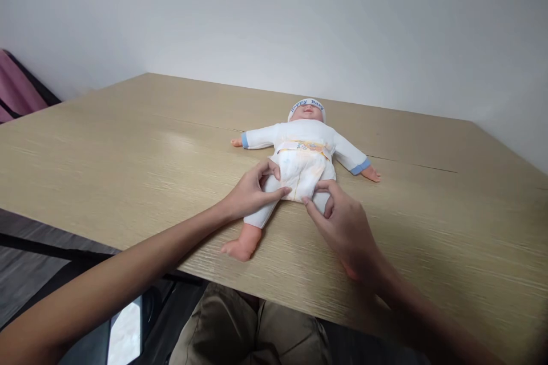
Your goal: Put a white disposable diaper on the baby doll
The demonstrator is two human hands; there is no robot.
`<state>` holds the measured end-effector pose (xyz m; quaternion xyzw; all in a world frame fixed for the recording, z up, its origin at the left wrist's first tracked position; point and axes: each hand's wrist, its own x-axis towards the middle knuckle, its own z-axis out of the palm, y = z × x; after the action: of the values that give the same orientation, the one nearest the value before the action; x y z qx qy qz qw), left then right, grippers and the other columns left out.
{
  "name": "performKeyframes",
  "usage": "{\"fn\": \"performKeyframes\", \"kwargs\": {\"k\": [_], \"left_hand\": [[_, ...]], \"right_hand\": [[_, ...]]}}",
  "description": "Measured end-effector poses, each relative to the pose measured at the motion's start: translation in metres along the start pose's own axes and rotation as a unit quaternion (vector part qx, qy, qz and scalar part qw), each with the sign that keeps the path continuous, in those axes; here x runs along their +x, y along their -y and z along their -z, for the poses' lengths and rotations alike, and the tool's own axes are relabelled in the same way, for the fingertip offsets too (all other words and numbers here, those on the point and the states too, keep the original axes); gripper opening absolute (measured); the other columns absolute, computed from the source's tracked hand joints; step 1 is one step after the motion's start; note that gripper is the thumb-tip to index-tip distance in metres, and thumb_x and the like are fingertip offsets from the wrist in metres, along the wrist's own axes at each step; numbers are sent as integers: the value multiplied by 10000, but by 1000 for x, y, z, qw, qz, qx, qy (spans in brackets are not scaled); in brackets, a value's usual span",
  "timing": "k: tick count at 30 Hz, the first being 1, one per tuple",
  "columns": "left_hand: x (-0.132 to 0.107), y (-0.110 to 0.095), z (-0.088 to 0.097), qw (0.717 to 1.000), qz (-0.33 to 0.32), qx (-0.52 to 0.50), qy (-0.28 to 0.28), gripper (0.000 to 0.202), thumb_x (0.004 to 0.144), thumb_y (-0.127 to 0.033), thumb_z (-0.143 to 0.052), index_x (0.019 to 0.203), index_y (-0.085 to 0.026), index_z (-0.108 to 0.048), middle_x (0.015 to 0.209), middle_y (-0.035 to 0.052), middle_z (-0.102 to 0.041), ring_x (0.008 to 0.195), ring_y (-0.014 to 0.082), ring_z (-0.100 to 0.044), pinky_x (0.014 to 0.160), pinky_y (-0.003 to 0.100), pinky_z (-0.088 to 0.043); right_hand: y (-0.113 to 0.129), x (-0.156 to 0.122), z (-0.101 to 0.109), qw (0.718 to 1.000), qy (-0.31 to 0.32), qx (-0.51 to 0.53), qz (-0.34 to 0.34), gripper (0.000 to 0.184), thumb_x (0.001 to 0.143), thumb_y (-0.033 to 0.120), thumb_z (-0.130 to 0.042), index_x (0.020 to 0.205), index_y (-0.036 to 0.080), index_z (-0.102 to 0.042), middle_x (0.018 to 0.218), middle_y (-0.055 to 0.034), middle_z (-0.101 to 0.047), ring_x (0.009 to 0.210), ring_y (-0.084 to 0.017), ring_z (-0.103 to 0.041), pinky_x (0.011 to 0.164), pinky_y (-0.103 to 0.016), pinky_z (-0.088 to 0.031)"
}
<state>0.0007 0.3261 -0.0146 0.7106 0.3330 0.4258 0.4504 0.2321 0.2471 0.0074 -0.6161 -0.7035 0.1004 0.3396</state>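
Wearing a puffy, creased white diaper (303,168) with a printed waistband and a thin yellow stripe, the baby doll (305,129) lies on its back, its white fabric sleeves cuffed in blue, its bare foot (240,244) smooth and rounded. Fine wood grain streaks the flat table (128,165). The diaper sits between my left hand (252,191) and right hand (346,218), both curled with fingertips against its opposite edges; I cannot tell whether they pinch it.

A white-clad baby doll (305,130) lies face up on the table (128,154), a white diaper (299,170) over its hips.
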Motion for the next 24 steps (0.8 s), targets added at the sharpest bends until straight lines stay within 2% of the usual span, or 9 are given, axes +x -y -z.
{"fn": "performKeyframes", "kwargs": {"k": [3,6,11,14,16,18,21,24], "left_hand": [[-2,4,-2,997,24,-64,-26,470,845,-345,-906,1066,-251,-501,997,-4,-666,893,175,-630,810,317,-473],[-4,5,-3,996,52,-63,-46,534,808,-361,-952,1149,-238,-560,1002,14,-728,925,196,-690,847,341,-508],[-3,2,-1,995,84,-37,-45,472,779,-406,-990,1078,-208,-682,981,44,-774,906,213,-720,848,364,-529],[-3,0,1,994,94,-48,-41,469,774,-413,-995,1070,-207,-695,970,45,-782,886,210,-714,818,353,-523],[-4,-3,4,995,90,-37,-18,424,808,-435,-967,1069,-206,-724,992,46,-789,889,207,-703,794,339,-505],[-4,-7,7,996,83,14,18,353,864,-485,-913,1024,-206,-766,956,30,-777,836,193,-663,734,321,-462],[-3,-12,10,992,89,72,48,345,897,-542,-867,896,-208,-779,815,5,-707,721,172,-575,644,311,-393],[0,-13,11,992,116,-3,52,365,904,-566,-855,917,-208,-787,841,41,-734,753,201,-630,644,326,-460]], "right_hand": [[0,-2,2,1000,-18,-8,-1,221,1014,437,-703,1131,250,-719,760,-12,-745,579,-217,-625,638,-352,-427],[-1,-4,1,998,-24,-34,41,186,1028,396,-688,1125,244,-731,901,-57,-796,680,-241,-669,695,-371,-464],[-3,-4,-2,996,-5,-19,92,140,1064,343,-640,1102,231,-715,1122,-102,-796,949,-290,-715,853,-411,-515],[-2,-6,-3,994,-7,-5,108,116,1072,321,-631,1088,231,-703,1186,-108,-796,1086,-322,-705,999,-474,-490],[-2,-9,-4,994,-9,1,112,111,1068,313,-635,1101,228,-699,1247,-116,-794,1128,-335,-686,1042,-502,-469],[-2,-11,-5,994,-1,-2,110,125,1060,318,-639,1123,227,-696,1261,-120,-797,1106,-339,-663,1032,-506,-475],[-2,-10,-5,997,10,-9,81,164,1021,355,-679,1132,235,-691,1110,-110,-803,1019,-336,-641,930,-471,-504],[-1,-5,-3,1000,5,21,12,189,975,404,-722,1077,254,-670,970,-76,-767,886,-291,-644,785,-402,-494]]}}
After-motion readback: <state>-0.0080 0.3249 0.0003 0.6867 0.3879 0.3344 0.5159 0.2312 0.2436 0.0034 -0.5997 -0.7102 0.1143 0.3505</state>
